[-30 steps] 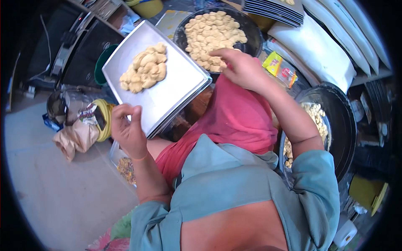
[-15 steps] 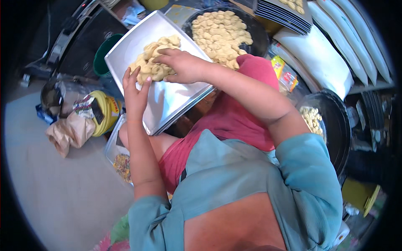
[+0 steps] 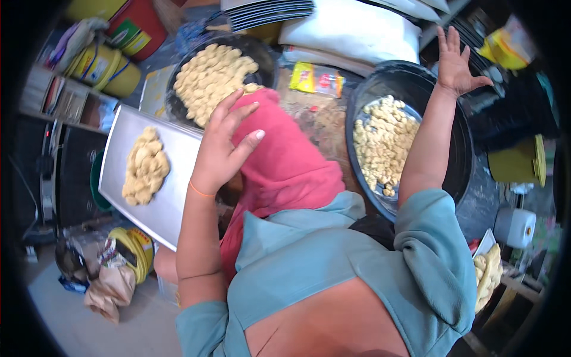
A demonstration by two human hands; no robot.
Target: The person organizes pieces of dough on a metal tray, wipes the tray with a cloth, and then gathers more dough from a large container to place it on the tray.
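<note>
Between loads, both hands were empty: the left hand (image 3: 223, 149) hung open-fingered beside the steel tray (image 3: 178, 172) of dough pieces (image 3: 146, 168), the right hand (image 3: 455, 59) splayed above the black basin (image 3: 461, 149); the next move would likely call for scooping more pieces.

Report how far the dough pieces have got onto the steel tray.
Done: one small heap of dough pieces lies on the steel tray. In hand: nothing; left hand and right hand are both raised, empty. Left: many pieces in the round black pan and black basin.
</note>
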